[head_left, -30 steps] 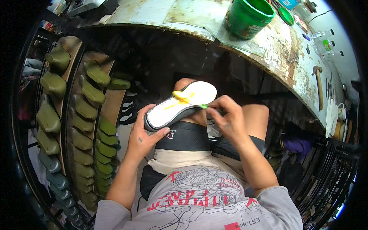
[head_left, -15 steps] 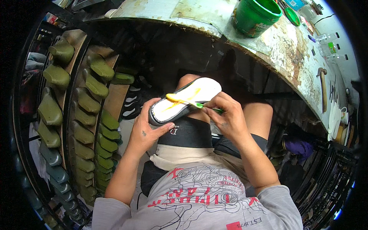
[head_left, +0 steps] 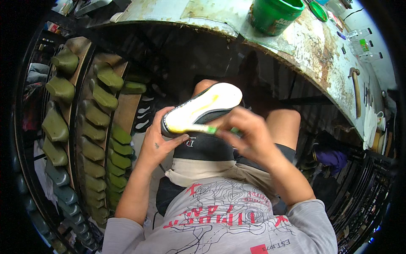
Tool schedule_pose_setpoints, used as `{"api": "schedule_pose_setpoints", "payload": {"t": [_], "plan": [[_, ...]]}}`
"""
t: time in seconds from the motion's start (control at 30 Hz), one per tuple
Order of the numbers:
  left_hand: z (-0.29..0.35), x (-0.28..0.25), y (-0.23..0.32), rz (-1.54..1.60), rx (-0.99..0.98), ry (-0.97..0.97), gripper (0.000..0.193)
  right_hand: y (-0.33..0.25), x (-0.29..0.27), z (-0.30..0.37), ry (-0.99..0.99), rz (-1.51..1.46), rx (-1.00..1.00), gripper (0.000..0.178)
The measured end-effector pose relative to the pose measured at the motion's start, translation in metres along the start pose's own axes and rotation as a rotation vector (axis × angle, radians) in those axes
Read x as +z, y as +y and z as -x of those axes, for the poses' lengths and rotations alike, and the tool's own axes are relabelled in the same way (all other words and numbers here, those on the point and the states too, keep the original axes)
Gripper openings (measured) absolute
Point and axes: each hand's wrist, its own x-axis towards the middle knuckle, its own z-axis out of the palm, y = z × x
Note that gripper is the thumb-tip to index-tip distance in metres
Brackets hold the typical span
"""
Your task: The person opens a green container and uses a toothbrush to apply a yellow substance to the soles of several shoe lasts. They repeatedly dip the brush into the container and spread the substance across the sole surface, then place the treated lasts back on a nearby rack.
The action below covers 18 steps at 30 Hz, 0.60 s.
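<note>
A black shoe (head_left: 207,103) lies bottom up over my lap, its white underside streaked with yellow glue. My left hand (head_left: 158,139) grips one end of it, thumb along the near edge and fingers around the far side. Between the fingers of my right hand (head_left: 249,129) is a slim brush (head_left: 198,128) with a white and green handle. Its yellow-coated head touches the shoe's underside close to my left thumb. Motion blurs the right hand and the brush.
Ahead stands a worn, paint-flaked workbench (head_left: 311,70) with a green bucket (head_left: 275,17), a hammer (head_left: 356,91) and clear bottles (head_left: 363,44). On my left, racks hold several rows of olive-green shoe lasts (head_left: 96,114). A purple cloth (head_left: 332,154) hangs at the right.
The brush has moved from the middle of the shoe's underside toward the near edge at the end in my left hand. More yellow glue shows there.
</note>
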Motion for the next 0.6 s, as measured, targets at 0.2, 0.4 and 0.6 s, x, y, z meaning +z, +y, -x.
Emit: {"api": "schedule_pose_setpoints", "payload": {"t": [0.2,0.4,0.6], "plan": [[-0.002,0.001,-0.005,-0.012,-0.046,-0.001,0.081,0.003,-0.001,0.001,-0.129,-0.035,0.031,0.015],[-0.001,0.003,-0.006,0.021,-0.04,0.017,0.077,0.017,-0.012,0.0,0.151,0.04,0.175,0.013],[0.0,0.003,-0.011,0.05,-0.048,0.039,0.077,0.021,-0.014,0.007,0.011,-0.014,0.046,0.011]]}}
